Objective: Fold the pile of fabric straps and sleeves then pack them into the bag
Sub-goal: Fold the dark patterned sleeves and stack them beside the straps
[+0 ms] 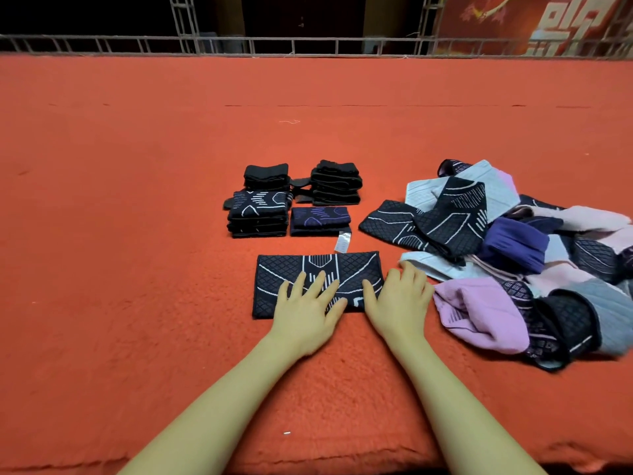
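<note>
Where railing (308, 46) ends, red carpet (137, 200).

Both bare forearms reach forward side by side, angling in toward each other, palms down. The left hand (305, 311) lies flat with its fingers (320, 282) straight and spread, pointing away from the body, the thumb out toward the other hand. The right hand (399, 303) sits just beside it, also palm down, its fingers (411, 274) held closer together and a little bent at the knuckles, its thumb stretched toward the left thumb with a small gap between the two.
</note>
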Motion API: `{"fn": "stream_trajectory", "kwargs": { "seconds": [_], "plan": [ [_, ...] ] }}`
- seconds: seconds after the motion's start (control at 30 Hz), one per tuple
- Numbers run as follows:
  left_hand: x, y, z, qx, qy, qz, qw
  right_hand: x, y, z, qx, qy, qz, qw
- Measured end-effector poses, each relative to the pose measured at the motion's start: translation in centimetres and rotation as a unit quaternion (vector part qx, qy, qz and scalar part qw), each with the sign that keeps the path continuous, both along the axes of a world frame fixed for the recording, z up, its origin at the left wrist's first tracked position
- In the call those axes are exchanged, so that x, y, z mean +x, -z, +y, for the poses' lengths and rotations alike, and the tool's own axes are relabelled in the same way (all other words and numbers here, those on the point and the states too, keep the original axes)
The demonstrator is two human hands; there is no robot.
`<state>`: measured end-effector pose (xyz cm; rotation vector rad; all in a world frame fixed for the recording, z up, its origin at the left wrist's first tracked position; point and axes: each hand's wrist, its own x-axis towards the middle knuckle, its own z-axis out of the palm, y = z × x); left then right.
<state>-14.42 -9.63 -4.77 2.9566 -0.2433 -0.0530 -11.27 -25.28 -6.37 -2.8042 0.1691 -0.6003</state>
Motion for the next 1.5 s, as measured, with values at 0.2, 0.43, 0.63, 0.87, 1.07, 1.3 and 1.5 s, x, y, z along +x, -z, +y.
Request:
{"fn": "stream_trajectory", "kwargs": {
  "seconds": [0.2,0.43,0.63,0.87,1.07,1.3,1.5],
  "plan": [
    [1.1,-0.2,-1.5,-0.03,-0.059,0.024,0.998,-0.6,0.5,-0.1,0.019,0.029,-0.001,0.999],
    [0.9,0.5,-1.7,0.008,-0.063,-0.008,0.998,-1.4,1.0,0.2,0.034,0.038,0.033,0.998],
    [1.0,0.3,-1.4,0.006,-0.045,-0.004,0.999,-1.5,0.3,1.0,0.075,-0.005,-0.084,0.994],
    [2.0,-0.3,1.9,0.022,-0.029,-0.008,0.999,-1.5,-1.2,2.7,0.1,-0.09,-0.181,0.974],
    [2.3,-0.6,4.9,0.066,-0.081,-0.054,0.993,-1.0,-1.0,4.0,0.218,-0.197,-0.129,0.947],
    [1.0,0.7,7.1,0.044,-0.129,-0.227,0.964,-0.4,-0.8,7.4,0.001,-0.312,-0.025,0.95],
    [0.5,2.0,6.6,0.015,-0.217,-0.191,0.957,-0.4,-0.8,6.8,-0.078,-0.371,0.085,0.922]
  ]
}}
